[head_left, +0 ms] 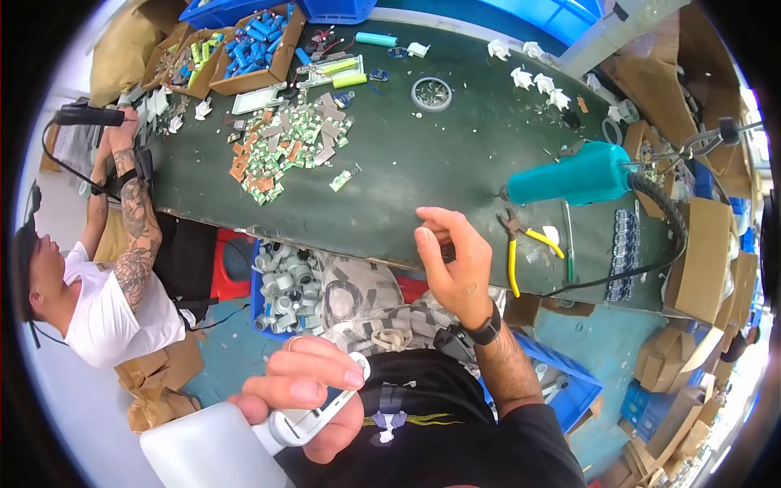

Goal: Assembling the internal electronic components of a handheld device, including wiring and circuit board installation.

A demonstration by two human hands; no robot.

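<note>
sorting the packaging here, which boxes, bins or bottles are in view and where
Open brown cardboard box, table's far left, holding blue cylinders.
Second cardboard box beside it, with green cylinders.
Blue plastic crate under the table, grey fittings inside.
White plastic bottle in the left hand.

Black long sleeve pushed up the right forearm; black wristband point(486, 332) at the wrist; ring point(291, 343) on a left finger; black shirt.
</note>
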